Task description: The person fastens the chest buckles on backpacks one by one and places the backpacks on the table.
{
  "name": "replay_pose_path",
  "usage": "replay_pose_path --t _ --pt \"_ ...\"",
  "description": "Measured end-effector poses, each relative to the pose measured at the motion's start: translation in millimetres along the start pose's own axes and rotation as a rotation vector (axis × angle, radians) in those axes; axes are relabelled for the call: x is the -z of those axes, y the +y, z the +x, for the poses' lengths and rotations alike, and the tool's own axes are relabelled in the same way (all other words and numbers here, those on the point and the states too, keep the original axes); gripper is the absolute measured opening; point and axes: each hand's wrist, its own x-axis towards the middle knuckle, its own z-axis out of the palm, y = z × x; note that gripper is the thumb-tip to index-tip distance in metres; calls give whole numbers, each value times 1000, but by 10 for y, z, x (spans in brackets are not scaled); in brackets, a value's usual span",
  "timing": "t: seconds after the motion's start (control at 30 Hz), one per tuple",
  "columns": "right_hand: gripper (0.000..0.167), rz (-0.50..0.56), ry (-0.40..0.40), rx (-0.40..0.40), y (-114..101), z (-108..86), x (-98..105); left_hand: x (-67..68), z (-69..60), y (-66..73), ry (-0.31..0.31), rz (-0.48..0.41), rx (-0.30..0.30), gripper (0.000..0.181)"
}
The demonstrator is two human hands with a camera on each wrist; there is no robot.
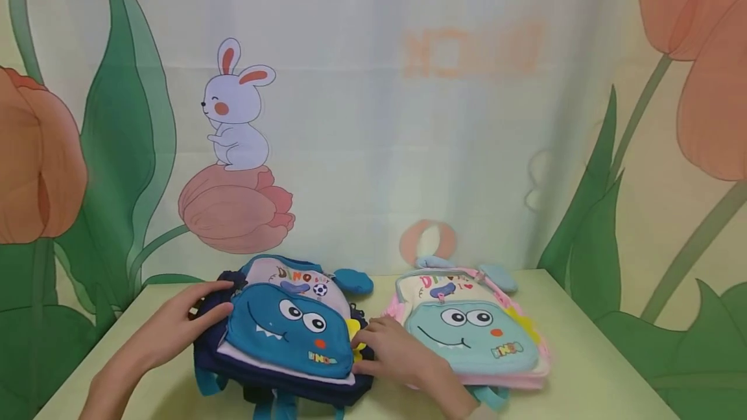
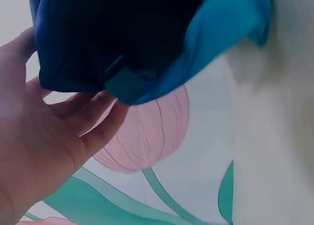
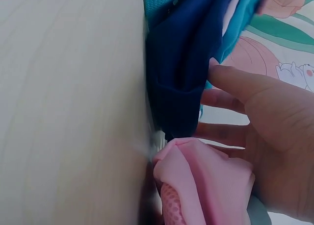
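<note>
A dark blue backpack (image 1: 286,336) with a teal dinosaur face lies on the table, slightly turned. At its left side, my left hand (image 1: 175,323) holds the edge; in the left wrist view the fingers of that hand (image 2: 64,122) curl around the dark fabric (image 2: 64,43) near a teal strap. On the opposite side my right hand (image 1: 399,352) grips the backpack's side by the yellow spikes. The right wrist view has the thumb and fingers of this hand (image 3: 265,122) against the navy side (image 3: 181,73), with pink fabric (image 3: 211,181) of the other bag just below.
To the right lies a light teal and pink backpack (image 1: 473,336) with a similar face, close beside my right hand. The pale yellow-green table (image 1: 583,355) meets a curtain (image 1: 362,115) printed with tulips and a rabbit along its back edge.
</note>
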Motion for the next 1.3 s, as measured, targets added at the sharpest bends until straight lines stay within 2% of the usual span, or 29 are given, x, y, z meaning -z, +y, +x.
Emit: replay_pose_path --t 0.07,0.23,0.4,0.53,0.63,0.73,0.83,0.97,1.13,1.3 --pt "36 1 -7 14 -31 45 -19 42 -48 37 27 -34 11 65" --pt "39 -10 -18 -4 -46 96 -77 70 -77 141 44 -118 13 67" --pt "48 -24 -27 49 -68 103 -55 57 -86 287 102 -200 -42 70" --pt "49 -56 -28 69 -121 109 -48 7 -98 428 159 -275 -89 71" --pt "49 -78 -12 43 -158 115 -75 -62 -86 519 214 -336 -76 73" --pt "49 -93 3 21 -190 120 -134 -133 -71 580 272 -388 -33 75" --pt "50 -88 8 4 -217 124 -183 -169 -62 606 346 -391 0 71" --pt "50 -87 27 -9 -242 120 -208 -194 -73 658 423 -344 43 68" --pt "50 -91 31 5 -252 119 -223 -246 -125 790 421 -257 61 75" --pt "53 -112 -6 85 -260 115 -224 -291 -147 904 396 -211 42 83"
